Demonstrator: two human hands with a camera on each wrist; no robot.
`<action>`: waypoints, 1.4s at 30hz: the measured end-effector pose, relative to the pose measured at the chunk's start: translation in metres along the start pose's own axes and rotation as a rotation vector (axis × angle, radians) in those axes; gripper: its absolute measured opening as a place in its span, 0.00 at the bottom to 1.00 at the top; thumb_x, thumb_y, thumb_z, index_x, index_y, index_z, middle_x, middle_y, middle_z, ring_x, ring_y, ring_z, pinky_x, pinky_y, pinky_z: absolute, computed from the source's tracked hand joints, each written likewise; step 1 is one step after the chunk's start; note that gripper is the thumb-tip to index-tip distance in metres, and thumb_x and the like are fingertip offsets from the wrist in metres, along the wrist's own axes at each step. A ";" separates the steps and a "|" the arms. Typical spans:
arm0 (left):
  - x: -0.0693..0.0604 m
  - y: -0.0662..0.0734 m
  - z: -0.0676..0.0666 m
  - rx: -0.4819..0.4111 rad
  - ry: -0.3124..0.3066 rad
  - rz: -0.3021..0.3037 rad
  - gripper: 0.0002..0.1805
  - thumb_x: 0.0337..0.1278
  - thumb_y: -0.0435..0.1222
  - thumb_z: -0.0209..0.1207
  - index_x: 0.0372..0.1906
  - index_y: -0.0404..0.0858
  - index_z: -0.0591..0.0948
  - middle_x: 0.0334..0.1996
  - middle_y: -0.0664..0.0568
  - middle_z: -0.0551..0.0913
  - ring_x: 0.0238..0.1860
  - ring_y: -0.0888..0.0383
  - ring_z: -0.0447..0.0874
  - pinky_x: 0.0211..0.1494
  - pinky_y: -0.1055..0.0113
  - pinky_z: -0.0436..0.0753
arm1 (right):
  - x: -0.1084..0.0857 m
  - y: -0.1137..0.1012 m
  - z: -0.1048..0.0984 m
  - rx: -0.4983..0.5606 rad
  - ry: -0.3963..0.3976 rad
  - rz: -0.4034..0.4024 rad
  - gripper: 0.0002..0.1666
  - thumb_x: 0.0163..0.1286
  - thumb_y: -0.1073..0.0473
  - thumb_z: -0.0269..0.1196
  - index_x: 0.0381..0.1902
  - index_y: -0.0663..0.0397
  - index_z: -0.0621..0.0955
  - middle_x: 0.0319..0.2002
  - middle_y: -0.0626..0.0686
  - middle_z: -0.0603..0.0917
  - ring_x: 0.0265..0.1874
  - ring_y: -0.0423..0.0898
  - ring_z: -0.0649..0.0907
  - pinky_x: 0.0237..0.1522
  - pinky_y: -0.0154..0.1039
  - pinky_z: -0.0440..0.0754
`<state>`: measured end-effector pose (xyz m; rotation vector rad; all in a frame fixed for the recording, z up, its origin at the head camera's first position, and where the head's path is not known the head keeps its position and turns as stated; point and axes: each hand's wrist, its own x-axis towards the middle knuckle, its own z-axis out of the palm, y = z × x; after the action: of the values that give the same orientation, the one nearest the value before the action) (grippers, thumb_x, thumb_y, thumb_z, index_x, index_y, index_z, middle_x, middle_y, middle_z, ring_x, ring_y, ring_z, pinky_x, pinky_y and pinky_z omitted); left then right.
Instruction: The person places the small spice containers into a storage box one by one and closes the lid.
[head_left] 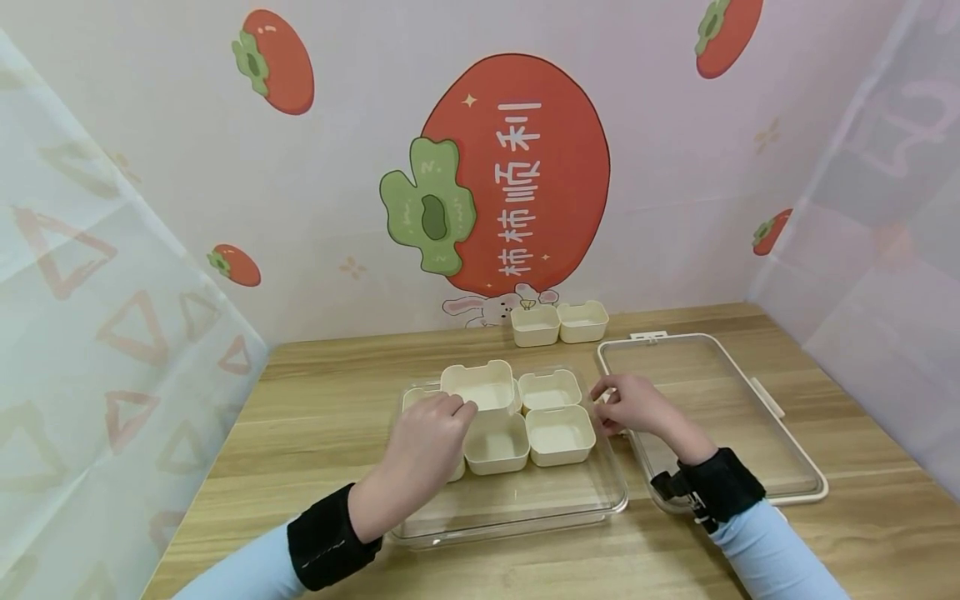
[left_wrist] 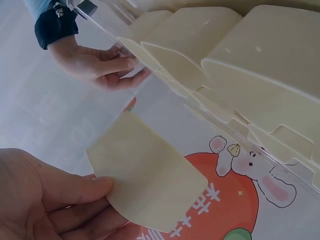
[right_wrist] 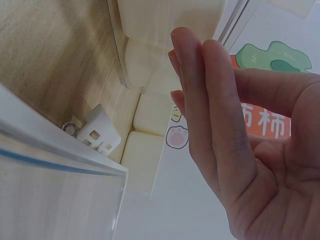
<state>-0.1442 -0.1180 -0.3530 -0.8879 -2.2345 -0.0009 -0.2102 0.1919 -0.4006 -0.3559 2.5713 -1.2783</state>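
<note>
1. The left hand (head_left: 422, 443) pinches a cream cup (head_left: 478, 388) between thumb and fingers, holding it above the clear tray (head_left: 517, 505).
2. That tray lies mid-surface, between the back and front edges, with more cream cups (head_left: 561, 436) standing towards its far edge.
3. The right hand (head_left: 636, 407) is beside the tray's right edge, its fingers extended and holding nothing; whether they touch the tray, I cannot tell.
4. A clear lid with a white frame (head_left: 812, 492) lies towards the surface's right edge.
5. Two cream cups (head_left: 536, 332) stand side by side along the surface's back edge, right of its middle.
</note>
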 end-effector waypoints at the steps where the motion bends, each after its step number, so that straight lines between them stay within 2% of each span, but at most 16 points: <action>1: -0.001 0.000 -0.001 -0.002 -0.002 0.003 0.12 0.29 0.20 0.54 0.22 0.38 0.79 0.16 0.54 0.74 0.19 0.60 0.70 0.23 0.70 0.70 | 0.000 0.000 0.000 0.001 0.000 0.001 0.13 0.59 0.69 0.57 0.43 0.71 0.76 0.19 0.55 0.84 0.19 0.43 0.84 0.26 0.40 0.84; 10: -0.014 0.000 -0.008 0.004 -0.031 0.021 0.15 0.21 0.23 0.62 0.26 0.38 0.82 0.19 0.55 0.78 0.20 0.61 0.73 0.24 0.72 0.73 | 0.000 -0.001 0.000 0.008 0.000 0.001 0.13 0.59 0.70 0.57 0.43 0.72 0.76 0.19 0.55 0.83 0.18 0.44 0.84 0.27 0.44 0.85; 13: -0.017 0.000 -0.011 0.000 -0.027 0.023 0.14 0.22 0.23 0.63 0.26 0.38 0.82 0.18 0.55 0.78 0.20 0.61 0.74 0.24 0.72 0.74 | -0.001 -0.002 0.000 0.004 0.001 0.003 0.13 0.59 0.70 0.57 0.43 0.72 0.76 0.19 0.54 0.83 0.18 0.44 0.84 0.28 0.45 0.85; 18: -0.023 0.001 -0.015 -0.011 -0.008 0.033 0.14 0.23 0.21 0.54 0.23 0.38 0.81 0.16 0.56 0.76 0.17 0.63 0.71 0.20 0.73 0.69 | -0.001 -0.002 0.000 -0.002 0.001 0.003 0.13 0.59 0.69 0.57 0.43 0.71 0.76 0.19 0.54 0.83 0.18 0.43 0.84 0.26 0.42 0.84; 23: -0.031 0.005 -0.018 -0.045 -0.016 0.024 0.15 0.27 0.21 0.42 0.17 0.40 0.76 0.12 0.58 0.69 0.15 0.63 0.62 0.17 0.76 0.58 | 0.000 -0.002 0.000 0.008 0.002 0.005 0.14 0.59 0.70 0.56 0.43 0.72 0.76 0.18 0.54 0.83 0.18 0.44 0.84 0.25 0.41 0.84; 27: -0.037 0.007 -0.020 -0.051 -0.013 0.024 0.16 0.27 0.23 0.37 0.16 0.41 0.75 0.11 0.59 0.67 0.14 0.64 0.61 0.16 0.75 0.58 | 0.000 -0.001 0.000 0.011 0.000 0.010 0.14 0.58 0.70 0.56 0.43 0.72 0.76 0.19 0.55 0.83 0.18 0.44 0.84 0.27 0.43 0.85; 34: -0.042 0.011 -0.024 -0.065 -0.015 0.035 0.11 0.23 0.25 0.43 0.14 0.42 0.73 0.11 0.60 0.65 0.14 0.66 0.61 0.16 0.75 0.59 | 0.001 0.000 0.001 0.017 -0.002 0.013 0.14 0.58 0.70 0.56 0.43 0.73 0.76 0.19 0.55 0.84 0.18 0.44 0.85 0.27 0.45 0.85; 42: -0.049 0.016 -0.030 -0.093 -0.070 0.032 0.10 0.22 0.25 0.47 0.11 0.45 0.68 0.10 0.62 0.60 0.13 0.68 0.56 0.16 0.78 0.49 | 0.001 0.001 0.000 0.018 -0.004 0.006 0.14 0.59 0.70 0.56 0.43 0.73 0.75 0.21 0.57 0.84 0.19 0.44 0.85 0.27 0.44 0.85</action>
<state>-0.0918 -0.1425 -0.3650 -0.9877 -2.3008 -0.0602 -0.2115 0.1921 -0.4021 -0.3464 2.5536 -1.2965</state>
